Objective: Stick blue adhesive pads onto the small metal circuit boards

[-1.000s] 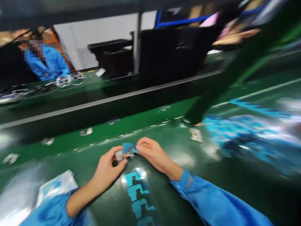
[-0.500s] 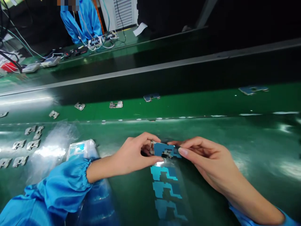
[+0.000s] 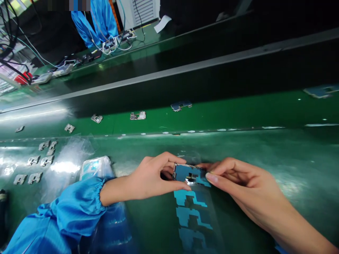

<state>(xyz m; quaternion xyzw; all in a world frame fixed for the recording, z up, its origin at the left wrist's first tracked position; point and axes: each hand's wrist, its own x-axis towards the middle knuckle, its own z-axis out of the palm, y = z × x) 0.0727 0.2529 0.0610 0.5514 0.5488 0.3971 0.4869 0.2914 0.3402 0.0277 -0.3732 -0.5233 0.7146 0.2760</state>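
Observation:
Both my hands hold a small metal plate covered in blue film (image 3: 189, 174) above the green bench, pinching it from either side. My left hand (image 3: 150, 175) grips its left end between thumb and fingers. My right hand (image 3: 238, 180) presses its right end, and the fingers partly hide that edge. Directly below lies a clear plastic strip bearing several blue film pieces (image 3: 191, 215), and the plate's lower edge overlaps its top.
Metal parts (image 3: 137, 115) lie along a green conveyor belt (image 3: 212, 116). Several silver pieces (image 3: 39, 158) and a plastic bag (image 3: 95, 168) lie at left. Beyond a dark rail, a co-worker's blue sleeve (image 3: 102, 21) stands by cabled devices (image 3: 113, 44).
My view has swung from a tilted, blurred angle to a steadier one over the bench. My hands have spread further apart, and the plate now shows its blue face more flatly between them.

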